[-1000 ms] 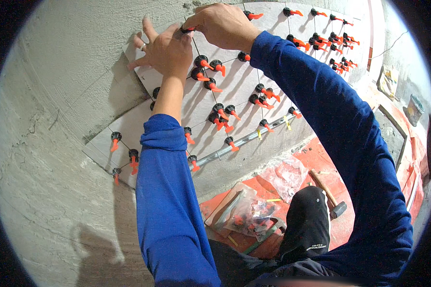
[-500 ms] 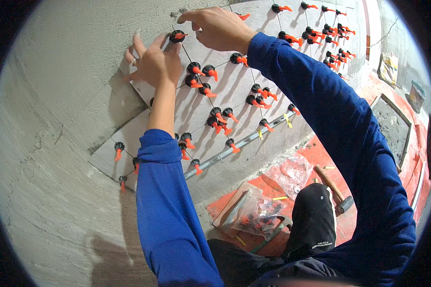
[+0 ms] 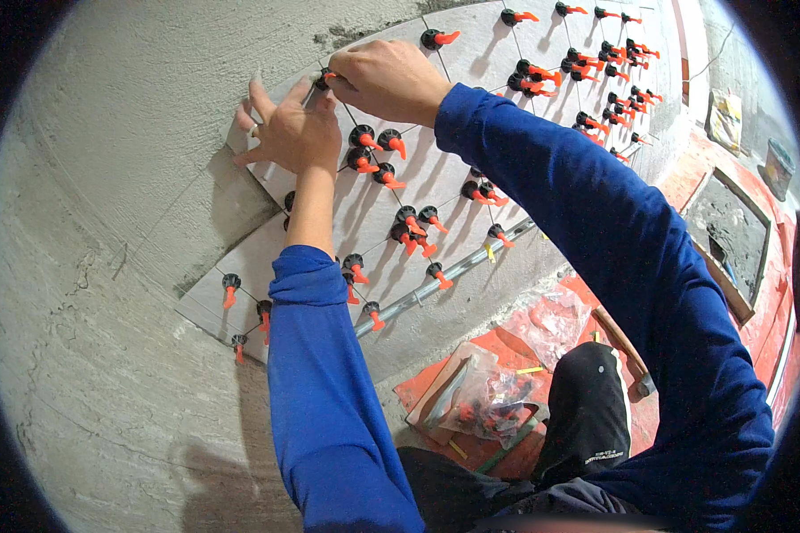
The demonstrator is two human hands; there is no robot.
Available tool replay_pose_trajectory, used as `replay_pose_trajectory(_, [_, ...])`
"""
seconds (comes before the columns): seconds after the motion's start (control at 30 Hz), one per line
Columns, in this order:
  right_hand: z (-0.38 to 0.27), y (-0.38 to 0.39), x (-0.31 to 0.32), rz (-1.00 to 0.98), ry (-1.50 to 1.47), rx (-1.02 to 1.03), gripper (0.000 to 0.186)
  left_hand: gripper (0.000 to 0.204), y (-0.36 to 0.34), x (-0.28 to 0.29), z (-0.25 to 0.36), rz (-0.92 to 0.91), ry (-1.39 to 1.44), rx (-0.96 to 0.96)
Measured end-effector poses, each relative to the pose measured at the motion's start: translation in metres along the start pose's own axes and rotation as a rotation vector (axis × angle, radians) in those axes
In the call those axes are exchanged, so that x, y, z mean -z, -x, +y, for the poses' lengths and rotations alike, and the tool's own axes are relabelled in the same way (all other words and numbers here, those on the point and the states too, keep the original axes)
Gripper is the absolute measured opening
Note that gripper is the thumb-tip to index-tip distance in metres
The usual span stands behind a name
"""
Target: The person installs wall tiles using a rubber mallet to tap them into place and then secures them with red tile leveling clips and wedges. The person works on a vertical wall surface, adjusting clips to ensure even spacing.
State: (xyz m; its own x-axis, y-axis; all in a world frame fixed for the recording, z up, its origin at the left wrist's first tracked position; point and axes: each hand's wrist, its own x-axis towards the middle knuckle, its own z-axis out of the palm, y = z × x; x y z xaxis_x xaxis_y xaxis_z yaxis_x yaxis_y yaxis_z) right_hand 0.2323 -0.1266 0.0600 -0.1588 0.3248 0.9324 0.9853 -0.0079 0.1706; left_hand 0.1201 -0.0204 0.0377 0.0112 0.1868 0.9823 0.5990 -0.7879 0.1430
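Light grey wall tiles (image 3: pixel 458 111) carry many tile levelers, each with a black round cap and a red handle. At the tiles' upper edge, one tile leveler (image 3: pixel 326 78) sits between my hands, partly covered by fingers. My right hand (image 3: pixel 391 78) is closed, with its thumb and fingers pinching that leveler's red handle. My left hand (image 3: pixel 295 133) lies against the tile with its fingers spread, a ring on one of them. Its index finger and thumb flank the black cap. Below my hands is a cluster of levelers, including a tile leveler (image 3: pixel 364 138) on a joint.
A metal rail (image 3: pixel 427 289) runs under the lowest tiles. On the red floor sheet lie a plastic bag of levelers (image 3: pixel 489 404), another clear bag (image 3: pixel 551 324) and a hammer (image 3: pixel 627 351). A mortar tray (image 3: pixel 729 235) and a bucket (image 3: pixel 778 169) stand at the right.
My right hand has come down and left onto the red handle, its fingers closing on it. My left hand stays spread by the cap. The view has shifted slightly.
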Motion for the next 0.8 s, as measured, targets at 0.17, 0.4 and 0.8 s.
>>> replay_pose_trajectory(0.17, [-0.008, -0.003, -0.004, -0.090, -0.441, -0.365, 0.036, 0.045, 0.000, 0.001, 0.001, -0.026, -0.020, 0.033])
replay_pose_trajectory(0.4, [-0.003, 0.005, 0.010, -0.190, -0.401, -0.354, 0.048, 0.032, -0.002, 0.007, 0.007, -0.074, -0.102, 0.037])
replay_pose_trajectory(0.8, [0.002, 0.016, 0.010, -0.034, -0.250, -0.162, 0.046, 0.036, -0.003, 0.006, 0.002, -0.053, -0.077, 0.005])
